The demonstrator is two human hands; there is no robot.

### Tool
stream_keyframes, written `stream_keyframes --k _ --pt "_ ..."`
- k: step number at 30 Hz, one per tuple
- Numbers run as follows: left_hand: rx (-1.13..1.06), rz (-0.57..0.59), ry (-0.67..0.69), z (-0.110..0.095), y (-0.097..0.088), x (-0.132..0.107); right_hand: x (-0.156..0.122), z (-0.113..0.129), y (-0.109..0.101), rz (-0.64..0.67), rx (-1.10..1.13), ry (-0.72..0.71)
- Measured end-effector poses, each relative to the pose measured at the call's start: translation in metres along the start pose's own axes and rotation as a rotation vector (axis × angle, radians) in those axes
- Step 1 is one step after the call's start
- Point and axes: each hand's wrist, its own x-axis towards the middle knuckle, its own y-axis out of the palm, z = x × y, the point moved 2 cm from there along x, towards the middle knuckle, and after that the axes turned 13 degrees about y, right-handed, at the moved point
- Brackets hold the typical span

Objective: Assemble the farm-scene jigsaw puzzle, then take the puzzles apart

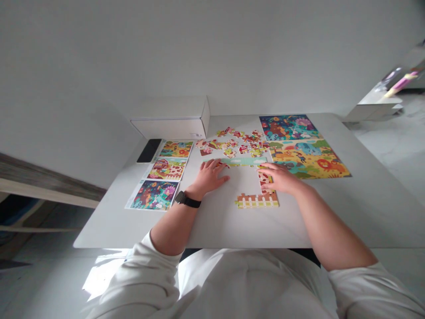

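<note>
My left hand (210, 176) lies flat on the white table (365, 208), fingers spread, its fingertips touching the left end of a joined pale green strip of puzzle pieces (244, 161). My right hand (280, 177) rests with fingers stretched over a column of joined red pieces (264, 178) at the strip's right end. A joined row of fence pieces (256, 200) lies just in front of my right hand. Several loose pieces (239, 141) are scattered behind the strip. A black watch (187, 200) sits on my left wrist.
Two finished puzzles (299, 146) lie at the right, one behind the other. A sheet with three reference pictures (162, 175) lies at the left, a black phone (149, 150) beside it. A white box (172, 117) stands at the back against the wall.
</note>
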Motion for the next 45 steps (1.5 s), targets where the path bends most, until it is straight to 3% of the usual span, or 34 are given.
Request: stream_keyframes --k 5,13,19,27,36,45 --pt "-0.028 -0.048 -0.002 0.001 0.0 0.002 0.001 -0.002 0.0 -0.043 0.035 -0.036" --pt "-0.2 -0.241 0.069 0.002 -0.014 0.006 0.004 0.002 -0.012 -0.299 0.156 0.031" --pt "-0.265 -0.248 0.085 0.0 -0.016 0.007 0.005 0.009 -0.001 -0.249 0.178 0.019" --pt "-0.264 -0.271 -0.087 0.0 -0.021 0.004 0.005 0.011 0.002 -0.225 0.175 0.006" --pt "-0.376 -0.238 0.021 -0.007 -0.02 0.006 0.006 0.014 0.003 -0.213 0.2 0.003" --pt "-0.378 -0.242 0.037 -0.006 -0.017 0.005 0.007 0.016 0.006 -0.22 0.199 -0.03"
